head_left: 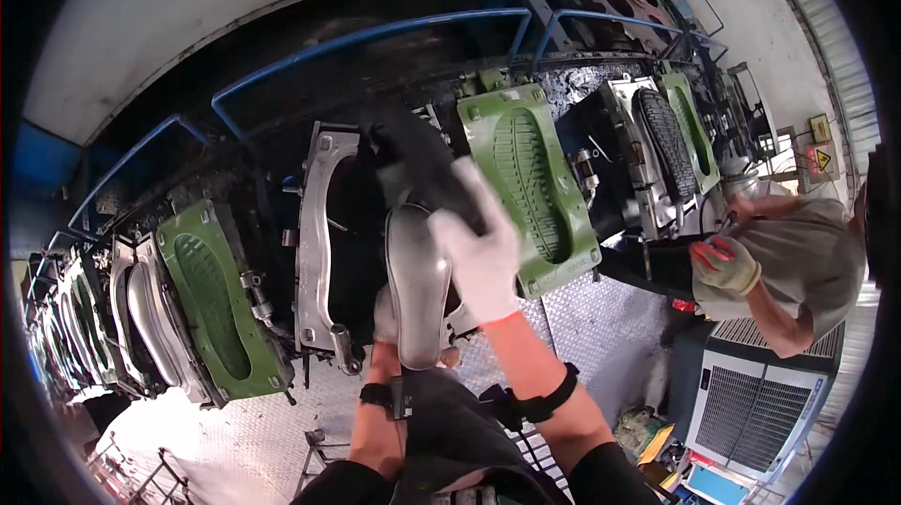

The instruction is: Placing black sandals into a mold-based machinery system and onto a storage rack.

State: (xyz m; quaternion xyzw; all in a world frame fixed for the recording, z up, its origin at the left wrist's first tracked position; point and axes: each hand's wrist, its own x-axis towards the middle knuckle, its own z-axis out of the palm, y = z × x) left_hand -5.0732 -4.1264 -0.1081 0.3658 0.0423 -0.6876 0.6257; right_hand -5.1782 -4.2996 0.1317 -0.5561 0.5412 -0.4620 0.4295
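My right hand (485, 247), in a white glove, is closed around a long black rubbery piece (427, 167). Motion smears that piece, so its exact kind is unclear. It lies over the far end of a silver foot-shaped mould core (419, 294), whose near end points at my body. Beside the core's left edge is my left hand (385, 317), gloved too, with its fingers mostly hidden behind the metal. Left of it stands an open silver mould frame (316, 252). A green mould plate (526, 176) with a sole-shaped treaded hollow is right of my right hand.
More moulds curve away leftward, including a green plate (221, 298). Rightward, a black treaded sole (666, 144) sits on a silver mould. A co-worker's gloved hand (727, 264) is at the right, above a grey cooler unit (755, 402). Blue rails (375, 38) run behind the moulds.
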